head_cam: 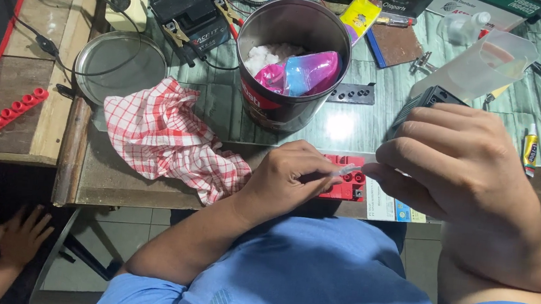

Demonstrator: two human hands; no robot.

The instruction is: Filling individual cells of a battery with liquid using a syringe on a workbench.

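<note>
My left hand (291,176) pinches a thin clear tube or dropper tip (346,170) over the red capped top of a small battery (346,185) at the bench's near edge. My right hand (458,165) grips a dark grey box-shaped object (426,97) and also touches the clear tip with its fingertips. The battery is mostly hidden beneath both hands.
A metal can (288,101) holding white wadding and a pink-blue bag stands just behind. A red checked cloth (164,136) lies left, beside a round metal lid (118,64). A clear plastic jug (480,63), glue tube (530,150) and tools lie right. Another person's hand (21,238) shows lower left.
</note>
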